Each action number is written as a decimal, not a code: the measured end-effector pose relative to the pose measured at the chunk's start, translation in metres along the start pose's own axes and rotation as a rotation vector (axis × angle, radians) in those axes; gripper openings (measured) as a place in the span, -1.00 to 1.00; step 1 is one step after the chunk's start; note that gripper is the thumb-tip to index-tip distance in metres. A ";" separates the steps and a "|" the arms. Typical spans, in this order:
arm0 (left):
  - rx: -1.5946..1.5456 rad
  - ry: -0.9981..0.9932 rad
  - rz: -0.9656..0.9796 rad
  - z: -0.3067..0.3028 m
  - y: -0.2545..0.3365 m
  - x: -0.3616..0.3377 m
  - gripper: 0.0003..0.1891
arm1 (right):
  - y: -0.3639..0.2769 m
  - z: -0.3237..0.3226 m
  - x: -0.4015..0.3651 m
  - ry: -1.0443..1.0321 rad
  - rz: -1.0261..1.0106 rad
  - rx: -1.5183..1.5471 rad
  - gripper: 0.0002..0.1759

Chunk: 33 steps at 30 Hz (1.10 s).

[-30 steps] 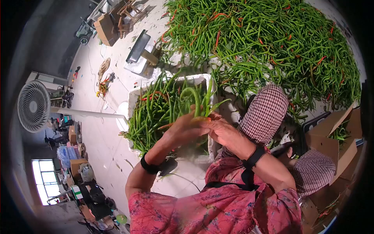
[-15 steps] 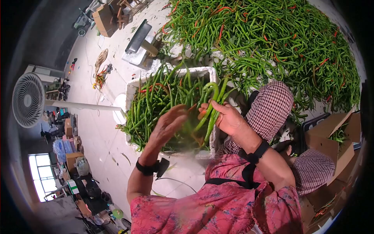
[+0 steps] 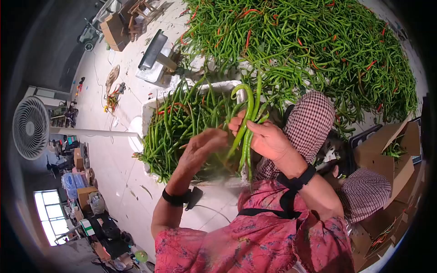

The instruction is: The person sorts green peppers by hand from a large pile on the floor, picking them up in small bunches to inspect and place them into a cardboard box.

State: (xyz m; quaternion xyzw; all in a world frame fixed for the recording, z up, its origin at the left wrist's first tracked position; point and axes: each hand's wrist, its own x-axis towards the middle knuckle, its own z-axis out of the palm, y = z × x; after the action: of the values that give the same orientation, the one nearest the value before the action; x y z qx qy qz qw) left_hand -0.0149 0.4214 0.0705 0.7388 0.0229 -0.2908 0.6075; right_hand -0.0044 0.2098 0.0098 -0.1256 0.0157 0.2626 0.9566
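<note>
Several long green chili peppers [image 3: 246,123] are gripped in my right hand [image 3: 269,140], its thumb pressed across them over the right side of the box. My left hand [image 3: 207,142] reaches over the box close beside the bunch, with its back turned up. Its fingertips are blurred and partly hidden, and I cannot tell whether they hold a pepper. Below both hands stands a white foam box [image 3: 146,119] filled with green chili peppers [image 3: 166,141], a few red ones among them.
A large heap of green and some red chili peppers [image 3: 300,54] covers the floor ahead. A scale [image 3: 154,57] stands behind the box, with a white fan [image 3: 31,128] to the left. An open cardboard box [image 3: 375,150] sits at right, near my checkered knee [image 3: 312,120].
My left hand has moved right, closer to the bunch. The peppers in my right hand sit more upright and spread further apart. The view has shifted slightly.
</note>
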 end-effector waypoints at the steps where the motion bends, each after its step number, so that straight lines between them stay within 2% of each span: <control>1: -0.075 -0.067 0.014 0.006 0.002 0.000 -0.48 | -0.004 0.003 -0.003 -0.034 -0.002 0.028 -0.67; 3: -0.083 -0.132 0.028 0.015 0.002 0.002 -0.49 | -0.013 0.008 -0.009 -0.053 -0.025 0.033 -0.63; 5: -0.283 -0.191 0.040 0.025 0.006 0.007 -0.51 | -0.030 0.013 -0.018 -0.178 -0.021 0.041 -0.59; 6: -0.290 -0.208 0.048 0.029 0.011 0.010 -0.54 | -0.035 0.015 -0.022 -0.170 -0.039 0.055 -0.58; 9: -0.167 -0.189 0.055 0.036 0.022 0.026 -0.55 | -0.062 0.014 -0.030 -0.138 -0.183 0.050 -0.57; 10: -0.054 -0.141 0.005 0.041 0.024 0.028 -0.61 | -0.067 0.011 -0.033 -0.157 -0.215 0.062 -0.57; 11: -0.051 -0.148 0.002 0.039 0.008 0.033 -0.61 | -0.072 0.008 -0.035 -0.153 -0.222 0.064 -0.57; 12: 0.171 -0.176 0.152 0.032 -0.022 0.043 -0.64 | -0.076 0.006 -0.037 -0.174 -0.240 0.075 -0.58; 13: 0.392 -0.204 0.303 0.034 -0.026 0.047 -0.67 | -0.080 0.005 -0.040 -0.195 -0.258 0.086 -0.58; 15: 0.718 -0.146 0.444 0.046 -0.048 0.052 -0.70 | -0.085 0.005 -0.046 -0.181 -0.269 0.091 -0.60; 17: 0.935 -0.240 0.796 0.049 -0.077 0.051 -0.73 | -0.088 0.006 -0.049 -0.152 -0.283 0.112 -0.61; 18: 0.936 -0.243 0.796 0.049 -0.088 0.046 -0.73 | -0.089 0.007 -0.051 -0.152 -0.286 0.114 -0.61; 20: 1.168 -0.185 0.647 0.046 -0.105 0.036 -0.78 | -0.091 0.009 -0.056 -0.005 -0.373 -0.015 -0.62; 21: 1.171 -0.192 0.653 0.041 -0.112 0.032 -0.78 | -0.093 0.010 -0.059 -0.004 -0.381 -0.014 -0.62; 23: 1.284 -0.382 0.279 0.023 -0.119 0.025 -0.68 | -0.094 0.012 -0.064 0.033 -0.448 -0.092 -0.61; 25: 1.440 -0.475 0.083 0.002 -0.114 0.020 -0.74 | -0.096 0.015 -0.068 0.036 -0.464 -0.103 -0.59; 26: 1.385 -0.316 0.326 -0.009 -0.120 0.019 -0.77 | -0.098 0.014 -0.069 -0.019 -0.454 -0.059 -0.59; 28: 0.605 0.021 0.223 0.002 -0.068 0.015 -0.73 | -0.100 0.008 -0.072 -0.106 -0.436 -0.004 -0.59; 29: 0.242 0.023 0.082 0.014 -0.030 0.013 -0.61 | -0.098 0.007 -0.073 -0.105 -0.427 -0.001 -0.59; 30: 0.047 0.003 0.029 0.024 0.005 0.014 -0.57 | -0.098 0.007 -0.072 -0.108 -0.421 0.007 -0.59; 31: 0.046 0.007 0.030 0.035 0.028 0.016 -0.57 | -0.098 0.008 -0.071 -0.110 -0.419 0.014 -0.58; 33: -0.070 -0.136 0.147 0.056 0.058 0.024 -0.55 | -0.098 0.008 -0.072 -0.135 -0.400 0.034 -0.57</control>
State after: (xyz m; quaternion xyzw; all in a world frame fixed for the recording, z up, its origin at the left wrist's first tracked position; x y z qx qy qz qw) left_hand 0.0043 0.3474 0.1054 0.6952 -0.0626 -0.2938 0.6530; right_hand -0.0173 0.0948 0.0467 -0.0923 -0.0693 0.0749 0.9905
